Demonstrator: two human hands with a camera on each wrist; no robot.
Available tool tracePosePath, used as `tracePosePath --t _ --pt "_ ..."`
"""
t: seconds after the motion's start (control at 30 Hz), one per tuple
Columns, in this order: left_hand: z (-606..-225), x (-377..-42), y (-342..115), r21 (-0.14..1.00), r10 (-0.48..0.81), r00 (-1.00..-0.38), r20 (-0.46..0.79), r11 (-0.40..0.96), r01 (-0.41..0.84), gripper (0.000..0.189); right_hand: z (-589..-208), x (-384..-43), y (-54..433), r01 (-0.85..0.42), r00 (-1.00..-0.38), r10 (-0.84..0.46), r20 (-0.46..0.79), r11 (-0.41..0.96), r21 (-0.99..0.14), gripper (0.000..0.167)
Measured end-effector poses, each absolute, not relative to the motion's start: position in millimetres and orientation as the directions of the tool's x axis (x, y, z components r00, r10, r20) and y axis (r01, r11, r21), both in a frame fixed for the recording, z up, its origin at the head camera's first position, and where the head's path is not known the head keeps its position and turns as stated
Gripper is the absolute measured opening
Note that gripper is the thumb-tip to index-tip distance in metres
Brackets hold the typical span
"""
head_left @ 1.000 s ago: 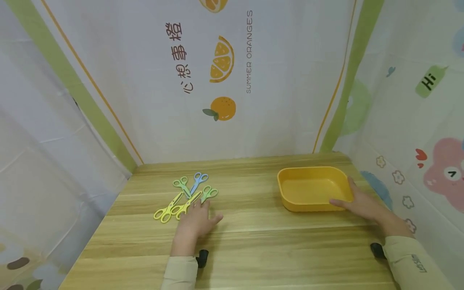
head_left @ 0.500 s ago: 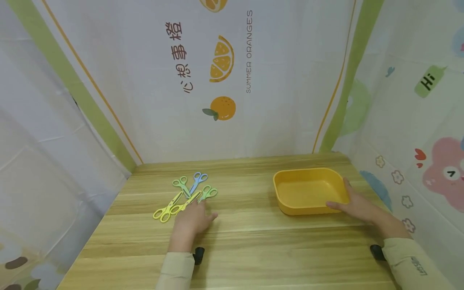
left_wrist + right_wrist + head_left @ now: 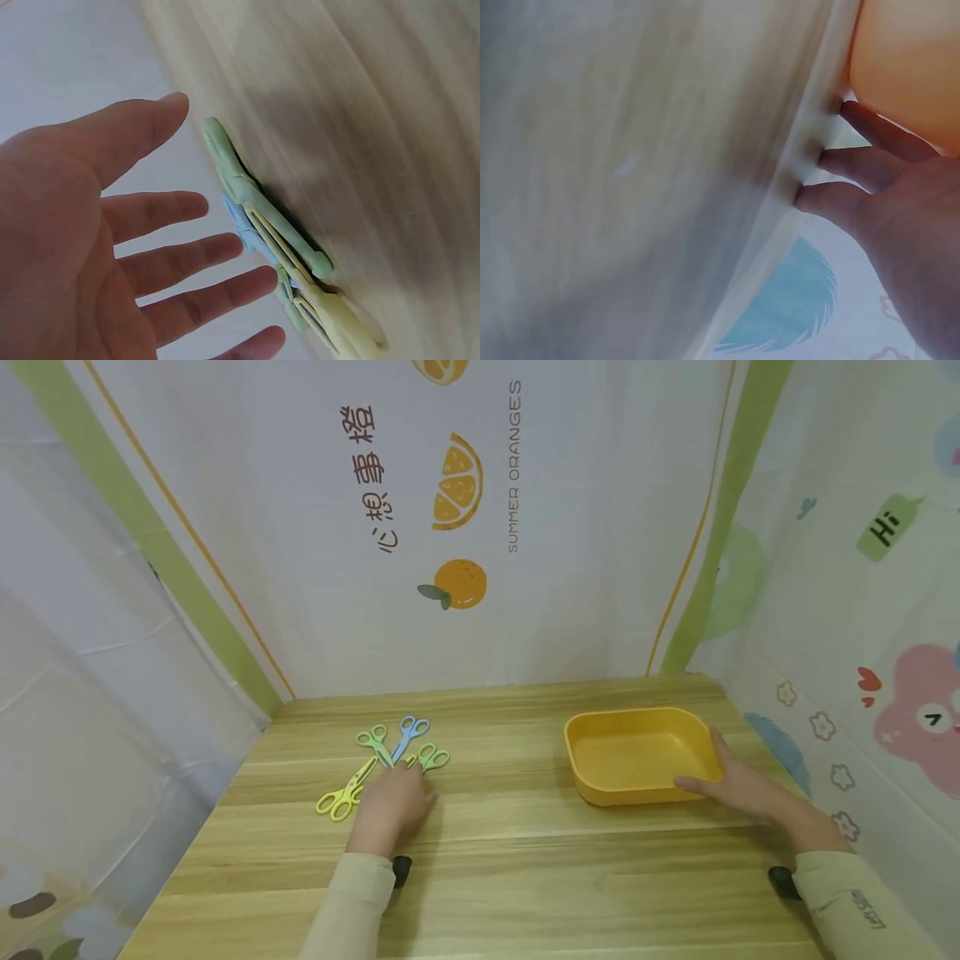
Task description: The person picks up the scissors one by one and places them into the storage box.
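Observation:
On the left of the table lie several small scissors in a loose cluster. Blue scissors (image 3: 411, 732) are at the back, with green scissors (image 3: 372, 738) to their left and a second green pair (image 3: 432, 757) to their right. Yellow scissors (image 3: 343, 792) lie at the front left. Another yellow pair (image 3: 339, 319) is mostly hidden under my left hand (image 3: 388, 803) in the head view. That hand (image 3: 97, 247) hovers close over the cluster, its fingers extended and spread. My right hand (image 3: 738, 787) holds a yellow plastic tub (image 3: 581, 777) by its right end, thumb over the rim.
The wood-grain table (image 3: 517, 877) backs onto a white printed curtain (image 3: 585, 568). More printed cloth (image 3: 825, 652) hangs along the right side. The left curtain (image 3: 120, 693) stands beside the table's left edge.
The tub slid slightly left and toward me with my right hand early on, then stayed put. My left hand moved a little left and forward over the front yellow scissors, covering more of them.

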State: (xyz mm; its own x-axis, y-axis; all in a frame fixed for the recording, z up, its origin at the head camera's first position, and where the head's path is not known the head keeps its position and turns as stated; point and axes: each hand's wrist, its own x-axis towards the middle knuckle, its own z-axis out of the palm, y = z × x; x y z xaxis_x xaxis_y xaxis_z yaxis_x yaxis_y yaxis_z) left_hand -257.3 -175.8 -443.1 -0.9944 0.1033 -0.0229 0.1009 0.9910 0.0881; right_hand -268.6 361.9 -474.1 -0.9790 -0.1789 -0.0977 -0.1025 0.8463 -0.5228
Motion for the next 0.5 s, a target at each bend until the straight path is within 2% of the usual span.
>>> tracePosePath --t 0.2,0.33,0.5 --pt "-445.0 -270.7 -170.9 0.069 0.152 -0.988 -0.018 0.986 0.151 0.048 -472.1 -266.5 359.8 -0.099 -0.978 -0.181 -0.101 0.837 -0.538 0.128" --pt "-443.8 -279.0 -165.7 0.068 0.158 -0.986 -0.056 0.986 0.154 0.053 -472.7 -267.1 359.4 -0.101 -0.978 -0.183 -0.100 0.834 -0.542 0.128" --pt "-445.2 -285.2 -159.9 0.054 0.142 -0.984 -0.112 0.989 0.137 0.050 -474.3 -267.3 360.1 -0.106 -0.978 -0.185 -0.095 0.835 -0.539 0.127"
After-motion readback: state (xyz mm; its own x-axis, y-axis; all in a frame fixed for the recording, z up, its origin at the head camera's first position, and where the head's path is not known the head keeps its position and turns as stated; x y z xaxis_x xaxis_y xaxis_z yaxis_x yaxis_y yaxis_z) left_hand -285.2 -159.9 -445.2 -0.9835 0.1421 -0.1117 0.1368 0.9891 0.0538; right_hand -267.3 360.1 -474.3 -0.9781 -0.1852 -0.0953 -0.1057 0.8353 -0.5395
